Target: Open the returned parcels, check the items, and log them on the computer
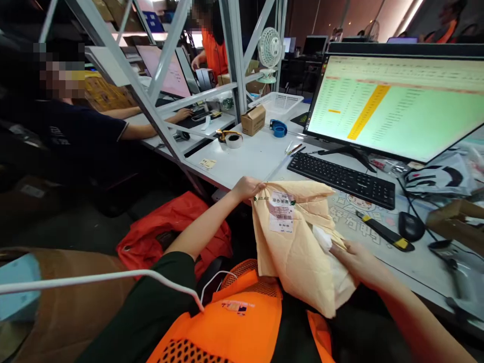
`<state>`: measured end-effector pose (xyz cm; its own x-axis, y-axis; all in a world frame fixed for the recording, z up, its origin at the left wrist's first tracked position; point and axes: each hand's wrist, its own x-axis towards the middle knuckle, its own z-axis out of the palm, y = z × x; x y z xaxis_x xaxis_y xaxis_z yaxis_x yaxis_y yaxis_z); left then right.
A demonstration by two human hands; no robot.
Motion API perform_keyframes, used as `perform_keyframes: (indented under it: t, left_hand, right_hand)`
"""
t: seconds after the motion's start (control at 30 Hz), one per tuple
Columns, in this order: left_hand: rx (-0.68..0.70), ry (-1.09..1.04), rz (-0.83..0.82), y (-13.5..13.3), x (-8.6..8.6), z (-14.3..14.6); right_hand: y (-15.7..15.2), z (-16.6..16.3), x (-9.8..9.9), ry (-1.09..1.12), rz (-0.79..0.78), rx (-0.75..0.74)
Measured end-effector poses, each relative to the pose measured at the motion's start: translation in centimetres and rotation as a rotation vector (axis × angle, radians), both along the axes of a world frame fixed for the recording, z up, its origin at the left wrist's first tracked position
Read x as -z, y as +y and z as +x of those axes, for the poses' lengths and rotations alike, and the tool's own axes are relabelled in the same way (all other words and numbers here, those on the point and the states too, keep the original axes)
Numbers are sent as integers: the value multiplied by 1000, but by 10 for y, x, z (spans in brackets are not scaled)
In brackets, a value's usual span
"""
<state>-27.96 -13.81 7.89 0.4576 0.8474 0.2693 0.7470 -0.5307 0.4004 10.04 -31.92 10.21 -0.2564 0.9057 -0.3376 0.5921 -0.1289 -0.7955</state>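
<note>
A pale yellow mailing bag (298, 247) with a white shipping label (282, 210) hangs over my lap at the desk's front edge. My left hand (247, 187) is closed on the bag's top left corner. Lower right, my right hand (357, 263) grips the bag's right side, with something white (322, 238) showing at its fingertips by a torn opening. I wear an orange mesh vest (242, 317).
On the white desk (245, 156) stand a monitor (397, 103), a black keyboard (342, 179), a mouse (411, 226), a yellow-black utility knife (383, 231), tape rolls (231, 138) and a small carton (253, 120). A seated person (68, 126) works at the left, another person (212, 45) behind. An orange bag (166, 227) lies on the floor.
</note>
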Motion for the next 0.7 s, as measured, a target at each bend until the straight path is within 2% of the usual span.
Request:
perform_keyframes:
  t: [0.23, 0.3, 0.4, 0.47, 0.53, 0.6, 0.7]
  left_hand:
    - [-24, 150, 76, 45, -11, -15]
    - [-46, 171, 60, 59, -16, -23]
    - [-144, 179, 34, 75, -28, -51]
    - [-231, 180, 14, 81, -31, -76]
    - [-301, 193, -28, 86, -26, -98]
    - [-355, 213, -87, 91, -15, -111]
    - [-458, 250, -174, 97, 7, -118]
  right_hand:
    - [22, -5, -9, -66, -149, -116]
    - [21, 0, -16, -81, -153, -137]
    - [6, 23, -29, -64, -202, -144]
    - [-10, 48, -37, -8, -237, -51]
    - [-24, 73, -40, 59, -232, 105]
    - [-28, 91, -38, 101, -190, 243]
    - [-9, 103, -25, 67, -131, 373]
